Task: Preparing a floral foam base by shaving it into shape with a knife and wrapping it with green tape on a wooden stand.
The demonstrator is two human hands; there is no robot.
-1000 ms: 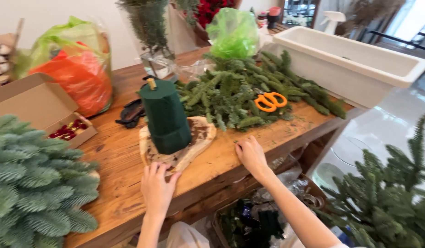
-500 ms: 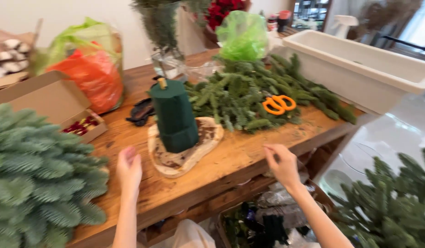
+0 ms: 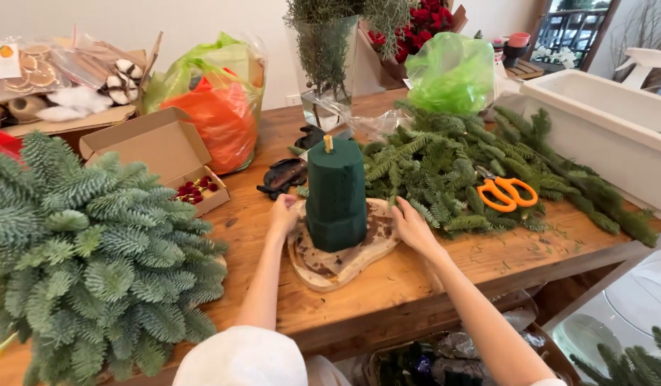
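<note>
Both hands have come up off the table edge, where they lay flat and apart half a second ago, and now sit on either side of the wooden slab [image 3: 342,259]. Her left hand [image 3: 284,214] curls over the slab's far-left rim, fingers hooked on the bark; her right hand [image 3: 410,227] presses its fingers against the right rim. Neither is clamped shut: they rest open against the wood, with the slab between them.

Between the hands stands the green foam block [image 3: 336,194], tall and upright on the slab, a short wooden peg [image 3: 329,143] poking out of its top. I cannot tell whether anything fixes the block down.

That is where the risk lies, to my eye. The block is tall for its footing, so a quick turn or tug on the slab could tip it toward the pile of fir branches [image 3: 459,168] just beyond her right hand, or back against the glass vase [image 3: 323,78] behind it. The slab's near edge is not far from the table [image 3: 545,246] front, so a pull toward her could slide it over.

Orange scissors [image 3: 507,191] lie on the branches, well right of her right hand. A dark pair of gloves or pruners [image 3: 284,175] lies just past her left hand, an open cardboard box [image 3: 159,154] farther left, and a big fir bundle [image 3: 87,250] nearer still.
</note>
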